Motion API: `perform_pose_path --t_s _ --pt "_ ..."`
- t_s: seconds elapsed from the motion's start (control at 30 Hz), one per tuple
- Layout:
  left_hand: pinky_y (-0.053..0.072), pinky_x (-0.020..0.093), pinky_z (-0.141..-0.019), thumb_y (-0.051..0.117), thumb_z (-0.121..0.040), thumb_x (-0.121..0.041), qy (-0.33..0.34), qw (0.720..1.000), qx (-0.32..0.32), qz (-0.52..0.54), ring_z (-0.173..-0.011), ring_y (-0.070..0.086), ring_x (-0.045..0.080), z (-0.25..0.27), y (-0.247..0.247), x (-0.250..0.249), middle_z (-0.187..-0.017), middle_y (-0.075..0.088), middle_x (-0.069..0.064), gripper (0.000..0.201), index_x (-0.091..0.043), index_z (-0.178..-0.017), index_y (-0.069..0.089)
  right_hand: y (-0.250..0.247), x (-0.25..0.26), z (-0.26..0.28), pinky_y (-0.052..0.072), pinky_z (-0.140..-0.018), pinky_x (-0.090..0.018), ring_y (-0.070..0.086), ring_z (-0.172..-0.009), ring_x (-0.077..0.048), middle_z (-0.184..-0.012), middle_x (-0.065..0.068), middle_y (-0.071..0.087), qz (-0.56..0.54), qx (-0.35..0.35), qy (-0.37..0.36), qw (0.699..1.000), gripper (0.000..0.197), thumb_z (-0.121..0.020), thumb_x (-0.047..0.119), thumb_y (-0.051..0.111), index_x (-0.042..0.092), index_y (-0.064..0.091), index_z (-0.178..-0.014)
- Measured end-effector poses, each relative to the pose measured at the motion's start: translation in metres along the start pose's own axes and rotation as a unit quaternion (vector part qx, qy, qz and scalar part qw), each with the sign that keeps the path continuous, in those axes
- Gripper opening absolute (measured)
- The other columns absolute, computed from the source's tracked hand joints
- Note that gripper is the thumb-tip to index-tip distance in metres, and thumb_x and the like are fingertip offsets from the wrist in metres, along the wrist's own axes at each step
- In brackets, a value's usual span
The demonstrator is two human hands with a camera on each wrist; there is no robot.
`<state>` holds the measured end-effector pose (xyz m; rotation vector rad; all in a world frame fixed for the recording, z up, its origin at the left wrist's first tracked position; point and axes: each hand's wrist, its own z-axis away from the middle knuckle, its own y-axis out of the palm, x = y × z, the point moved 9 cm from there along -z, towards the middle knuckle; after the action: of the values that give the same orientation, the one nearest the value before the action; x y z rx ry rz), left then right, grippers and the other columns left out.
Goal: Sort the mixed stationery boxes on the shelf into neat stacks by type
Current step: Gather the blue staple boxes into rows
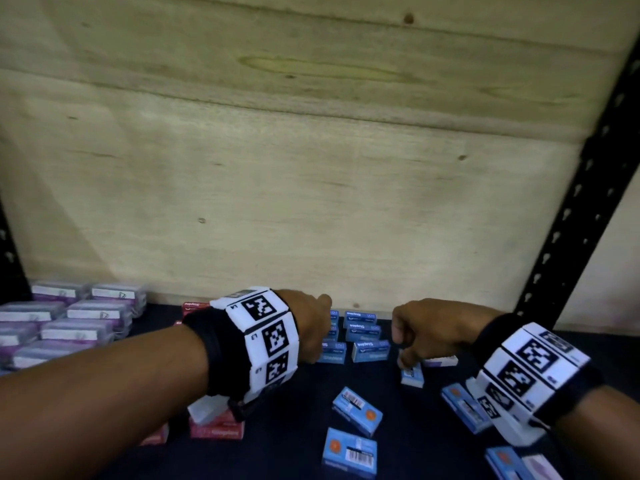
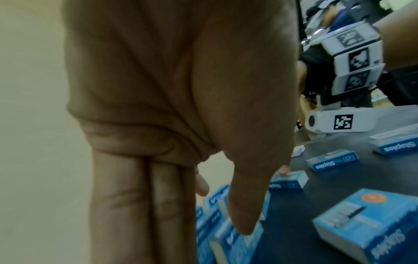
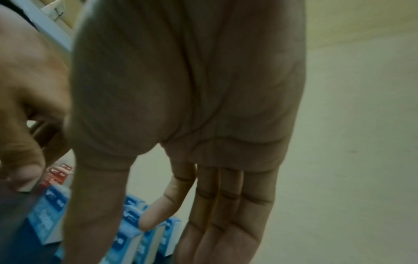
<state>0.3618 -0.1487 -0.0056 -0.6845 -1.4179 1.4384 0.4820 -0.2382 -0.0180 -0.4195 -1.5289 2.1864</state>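
Note:
Several blue staple boxes stand in a tight group at the back of the dark shelf. My left hand hovers at the group's left side with straight fingers pointing down and its thumb over the boxes; it holds nothing. My right hand is just right of the group, fingers extended downward. One of its fingertips touches a lone blue box lying flat. In the right wrist view the upright blue boxes sit below its palm.
Loose blue boxes lie scattered at the front and right. Red boxes sit under my left forearm. Clear purple-labelled boxes are lined up at the left. A plywood back wall and a black upright bound the shelf.

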Motion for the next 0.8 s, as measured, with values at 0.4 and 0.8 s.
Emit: perform_pose_path --t_s 0.4,0.8 --pt "0.036 0.019 -0.058 0.077 -0.081 -0.02 0.234 0.96 0.138 0.073 -0.086 0.048 0.01 0.016 0.006 -0.073 -0.101 0.055 -0.003 0.043 -0.017 -0.121 0.06 0.018 -0.008 0.008 0.046 -0.074 -0.024 0.056 -0.094 -0.014 -0.102 0.01 0.055 0.008 0.024 0.011 1.0 0.039 -0.074 0.033 0.082 0.029 0.056 -0.103" --pt "0.038 0.026 -0.075 0.056 -0.097 -0.028 0.186 0.97 0.151 0.036 -0.085 0.05 0.013 0.024 0.012 -0.048 -0.105 0.064 0.004 0.026 -0.011 -0.116 0.065 0.02 -0.004 0.015 0.048 -0.065 -0.021 0.063 -0.063 -0.009 -0.072 0.006 0.064 -0.102 0.061 0.018 0.993 0.037 -0.09 0.063 0.053 0.027 0.059 -0.085"
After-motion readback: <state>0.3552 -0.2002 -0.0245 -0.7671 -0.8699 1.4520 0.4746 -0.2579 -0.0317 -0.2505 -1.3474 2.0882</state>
